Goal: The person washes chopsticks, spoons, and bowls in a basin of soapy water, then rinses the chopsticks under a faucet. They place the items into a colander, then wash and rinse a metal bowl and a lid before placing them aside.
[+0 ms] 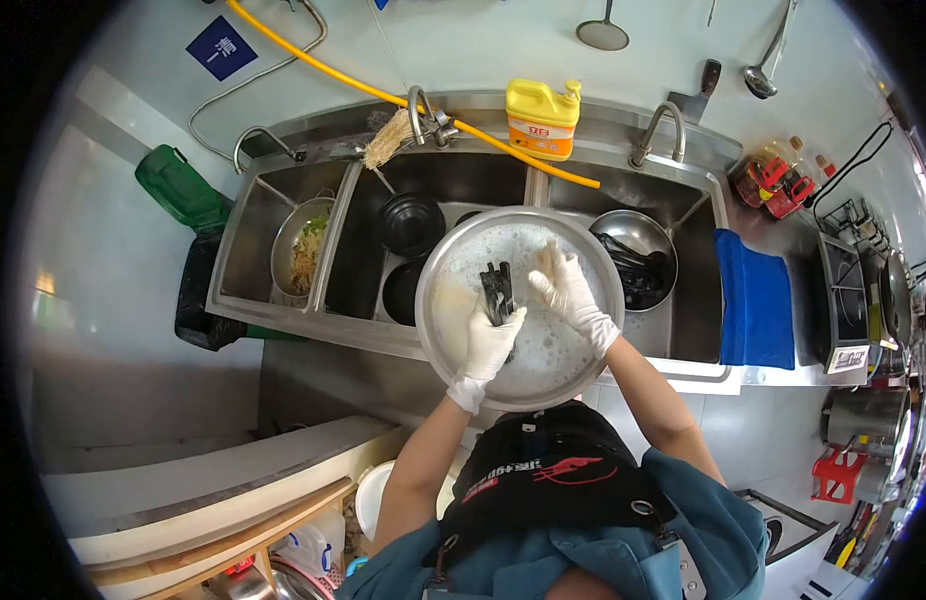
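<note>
A wide metal basin (430,345) of foamy, soapy water rests over the sink in front of me. My left hand (491,340), in a white glove, is closed around a bundle of black spoons (498,290), their handle ends pointing up and away from me; the lower parts are hidden by the glove and water. To the right, my gloved right hand (573,290) hovers above the suds, fingers stretched out and nothing in them. In the right-hand sink, a metal bowl (638,228) holds more black utensils (633,275), which look like spoons.
Black bowls (413,223) lie in the middle sink. A strainer with food scraps (305,260) sits in the left one. Behind stand a yellow detergent jug (543,120), a yellow hose (523,158) and faucets. A blue cloth (755,300) hangs at the right.
</note>
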`<action>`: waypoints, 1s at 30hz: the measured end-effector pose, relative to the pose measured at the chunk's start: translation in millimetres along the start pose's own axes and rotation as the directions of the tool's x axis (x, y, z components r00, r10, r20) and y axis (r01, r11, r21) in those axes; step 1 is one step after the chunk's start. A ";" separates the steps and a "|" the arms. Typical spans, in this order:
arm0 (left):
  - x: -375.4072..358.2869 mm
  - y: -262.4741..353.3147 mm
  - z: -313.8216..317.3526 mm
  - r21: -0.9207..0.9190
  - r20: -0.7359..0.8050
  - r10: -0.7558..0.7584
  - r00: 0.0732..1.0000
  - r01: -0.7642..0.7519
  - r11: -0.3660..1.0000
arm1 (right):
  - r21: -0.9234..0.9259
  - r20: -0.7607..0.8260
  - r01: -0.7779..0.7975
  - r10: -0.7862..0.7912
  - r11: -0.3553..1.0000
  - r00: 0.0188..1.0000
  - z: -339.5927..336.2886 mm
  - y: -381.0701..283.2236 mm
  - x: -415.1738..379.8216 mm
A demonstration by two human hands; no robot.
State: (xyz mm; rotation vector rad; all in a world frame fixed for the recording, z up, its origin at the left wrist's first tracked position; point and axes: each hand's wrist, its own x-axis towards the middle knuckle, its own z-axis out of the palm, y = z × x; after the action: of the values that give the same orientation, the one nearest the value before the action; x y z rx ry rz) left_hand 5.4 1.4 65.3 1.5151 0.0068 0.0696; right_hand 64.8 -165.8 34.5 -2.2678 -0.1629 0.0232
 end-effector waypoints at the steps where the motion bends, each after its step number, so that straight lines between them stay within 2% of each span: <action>1: -1.5 0.9 -0.8 0.012 0.016 0.012 1.000 -0.012 1.000 | -0.002 0.002 0.001 -0.001 1.000 1.000 0.8 -3.5 -5.6; 2: -2.8 -1.4 -1.3 0.011 0.016 0.010 1.000 -0.011 1.000 | -0.292 0.067 0.020 0.000 0.956 0.998 2.2 -10.9 -16.4; 3: -4.0 -3.6 -1.7 0.013 0.028 -0.054 0.998 0.054 0.998 | -0.554 0.129 0.056 0.019 0.831 0.991 3.2 -16.2 -24.6; 4: -5.0 -5.3 -2.6 0.018 0.042 -0.118 0.992 0.117 0.993 | -0.607 0.065 0.197 -0.199 0.770 0.978 14.9 2.8 -26.2; 5: -6.5 -4.8 -2.9 0.019 0.041 -0.119 0.992 0.118 0.993 | -0.606 0.066 0.197 -0.198 0.771 0.978 15.4 6.1 -22.5; 7: -8.8 -4.0 -2.7 0.035 0.068 -0.186 0.980 0.184 0.982 | -0.429 0.281 0.042 0.089 0.902 0.956 14.9 13.4 -9.6; 8: -7.0 -13.9 -4.4 0.022 0.086 -0.153 0.984 0.152 0.988 | -0.200 0.138 0.139 -0.113 0.970 0.984 12.9 18.4 -8.2; 9: -6.5 -19.0 -4.4 0.022 0.084 -0.154 0.984 0.153 0.988 | -0.200 0.140 0.139 -0.113 0.970 0.984 11.2 23.2 -6.6; 10: -6.6 -20.8 -3.2 -0.012 0.069 -0.140 0.988 0.142 0.990 | 0.180 0.151 -0.090 0.063 0.980 0.987 -13.1 -6.9 -6.9; 11: -7.1 -22.7 -2.8 -0.046 0.052 -0.128 0.990 0.130 0.990 | 0.519 0.228 -0.309 0.219 0.797 0.949 -36.0 -36.4 -7.1; 12: -7.6 -25.9 -3.6 -0.048 0.050 -0.131 0.990 0.133 0.990 | 0.517 0.231 -0.312 0.221 0.797 0.948 -51.3 -54.3 -5.9; 14: -8.0 -31.6 -3.7 0.000 0.058 -0.153 0.987 0.153 0.988 | 0.789 0.182 -0.103 -0.069 0.605 0.981 -78.1 -82.8 -5.6; 15: -7.6 -32.4 -2.8 -0.001 0.067 -0.154 0.986 0.154 0.988 | 0.789 0.175 -0.102 -0.063 0.606 0.983 -88.8 -100.9 -8.2; 17: -5.2 -33.1 -0.3 0.071 0.098 -0.173 0.980 0.166 0.984 | 0.757 0.184 0.084 -0.335 0.648 0.924 -95.6 -133.6 -12.0; 18: -4.8 -34.1 4.4 0.071 0.105 -0.171 0.980 0.164 0.984 | 0.526 0.143 0.321 -0.454 0.788 0.880 -87.0 -136.9 -11.4; 19: -5.0 -36.1 11.5 0.010 0.047 -0.009 0.999 0.009 1.000 | 0.235 0.143 0.528 -0.567 0.816 0.811 -74.4 -136.0 -10.0; 20: -4.8 -35.1 15.5 -0.019 0.012 0.072 0.997 -0.072 0.997 | 0.155 0.069 0.587 -0.601 0.795 0.796 -59.1 -134.2 -7.4; 21: -4.9 -34.1 19.4 -0.042 -0.024 0.152 0.988 -0.153 0.987 | 0.154 0.068 0.589 -0.603 0.794 0.795 -51.9 -129.0 -5.9; 23: -8.5 -27.0 20.5 -0.417 0.055 -0.091 0.994 0.106 0.903 | -0.006 0.046 0.514 -0.513 0.858 0.857 -45.1 -130.8 -5.1; 24: -10.3 -25.4 15.1 -0.152 0.161 0.060 0.985 -0.036 0.988 | -0.069 -0.061 0.586 -0.590 0.807 0.805 -30.2 -116.2 2.1; 25: -9.0 -22.4 15.1 -0.151 0.158 0.061 0.986 -0.037 0.988 | -0.068 -0.060 0.588 -0.592 0.806 0.804 -31.1 -118.2 2.9; 27: -3.7 -16.1 17.6 -0.001 0.121 0.072 0.990 -0.072 0.997 | -0.015 -0.007 0.429 -0.430 0.903 0.903 -35.9 -121.4 4.6; 28: -3.3 -18.4 19.5 -0.003 0.122 0.073 0.990 -0.073 0.997 | -0.017 -0.008 0.429 -0.429 0.903 0.903 -38.9 -120.8 8.5; 30: -5.8 -23.9 23.7 -0.313 0.079 0.046 0.996 -0.019 0.949 | 0.258 0.152 0.193 -0.237 0.947 0.959 -47.1 -116.7 18.2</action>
State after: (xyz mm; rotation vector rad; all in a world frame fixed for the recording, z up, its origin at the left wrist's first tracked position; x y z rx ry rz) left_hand 1.8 -23.9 42.5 1.1996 -0.0940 0.0299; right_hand 73.4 -124.9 154.6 -1.9925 -0.4801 0.1277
